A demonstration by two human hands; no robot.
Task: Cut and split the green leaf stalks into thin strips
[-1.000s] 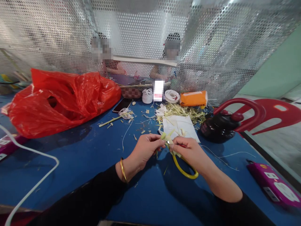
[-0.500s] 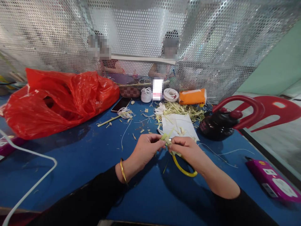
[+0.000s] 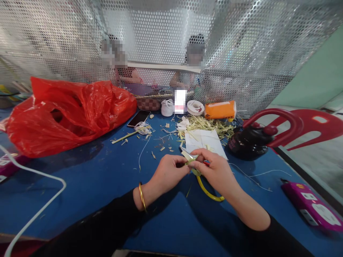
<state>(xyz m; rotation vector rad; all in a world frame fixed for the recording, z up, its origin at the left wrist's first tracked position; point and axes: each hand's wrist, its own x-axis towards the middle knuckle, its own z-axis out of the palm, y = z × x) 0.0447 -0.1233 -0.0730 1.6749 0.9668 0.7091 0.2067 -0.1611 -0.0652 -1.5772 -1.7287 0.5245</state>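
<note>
My left hand [image 3: 173,170] is closed, with thumb and forefinger pinching a pale green leaf strip [image 3: 190,161]. My right hand [image 3: 215,167] is closed against it, fingertips almost touching those of the left. Out of the right fingers juts a pointed metal tool, apparently small scissors [image 3: 188,154], with a bit of red showing behind the fingers; its blades lie along the strip. Below the right hand hangs a yellow ring [image 3: 207,192], partly hidden by the palm. How the ring joins the strip is hidden.
A white paper sheet [image 3: 200,137] and a heap of green strips [image 3: 214,125] lie beyond my hands. A red plastic bag [image 3: 72,114] stands left, a dark jug [image 3: 248,142] and purple box [image 3: 312,203] right. Two people sit behind the perforated screen [image 3: 158,39].
The metal tool now shows plainly between my hands, laid against the leaf strip. My right hand has turned and shifted slightly up; the left fingers have moved a little right.
</note>
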